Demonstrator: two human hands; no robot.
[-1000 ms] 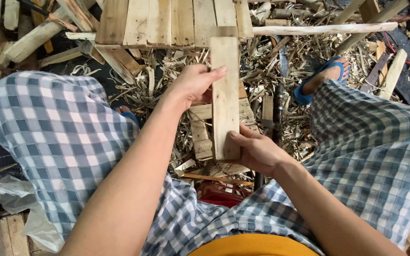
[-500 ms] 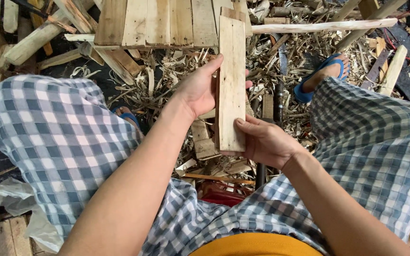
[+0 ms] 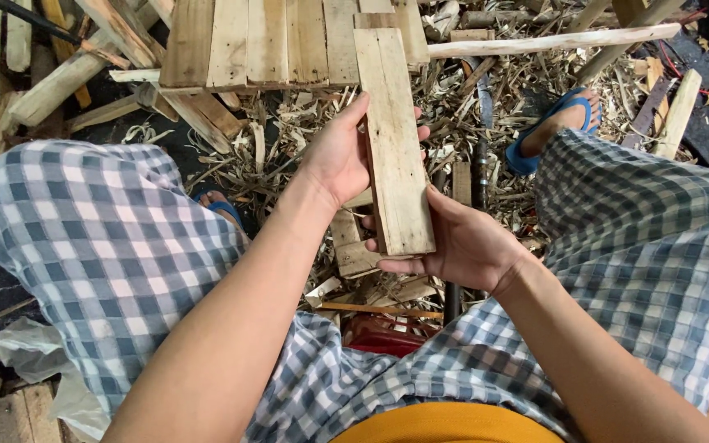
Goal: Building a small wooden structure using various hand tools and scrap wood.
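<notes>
So both hands are wrapped around 1 flat wooden plank (image 3: 393,139), held up between the knees over a floor of wood shavings (image 3: 289,148). Its long axis runs away from the body, far end pointing at the pallet of boards (image 3: 272,41) ahead and tipped slightly left. Left hand (image 3: 342,156) grips its left edge mid-length, right hand (image 3: 461,246) cups and clamps the near end.
</notes>
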